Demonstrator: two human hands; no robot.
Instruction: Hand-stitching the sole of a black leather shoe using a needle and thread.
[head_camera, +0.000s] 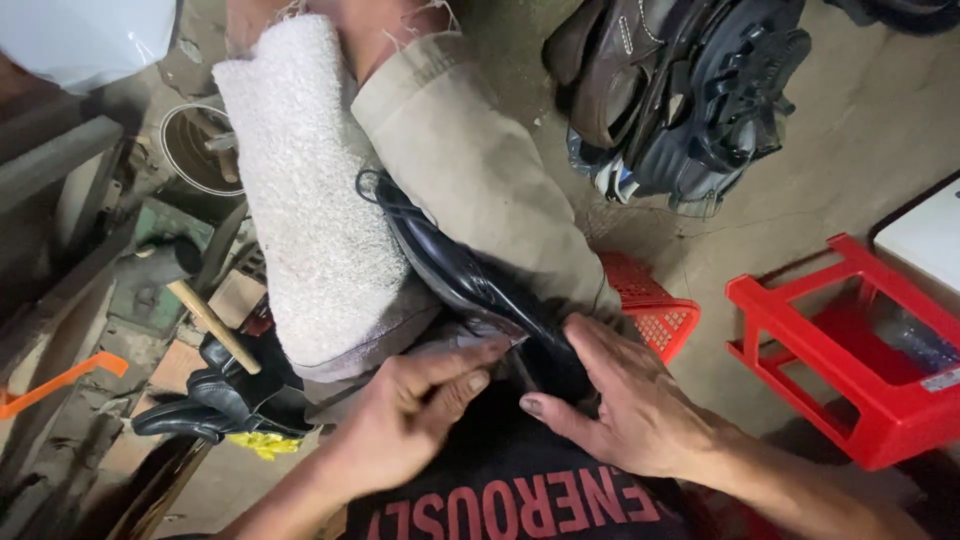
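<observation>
Black leather — a dress shoe (470, 285) — lies across the person's lap, wedged between the thigh in khaki trousers (480, 170) and a white towel (305, 190) draped over the other leg. Its long axis runs on a diagonal, from the laces near the upper left of the lap down toward the person's body at the lower right, and the end nearest the body is where both hands meet.

At that near end the left hand (400, 425) comes in from the lower left, its fingers (470, 355) pinched together on a pale edge at the shoe's opening; what exactly they pinch is too blurred to tell. From the other side the right hand (630, 400) lies flat against the shoe, fingers spread and pressing, thumb (545, 410) tucked under the black leather — bracing rather than closing round it. Both hands touch the shoe; the left one sits nearer its opening, while the right covers the outer flank.

Beside the towel, on the floor to the left, a hammer with a wooden handle (210, 320) rests over another black shoe (225, 400) and a scrap of yellow. Further off lie a heap of worn shoes (690, 90) at the top, a red plastic stool (860, 360) to the right and a red basket (650, 310) just behind the right hand.
</observation>
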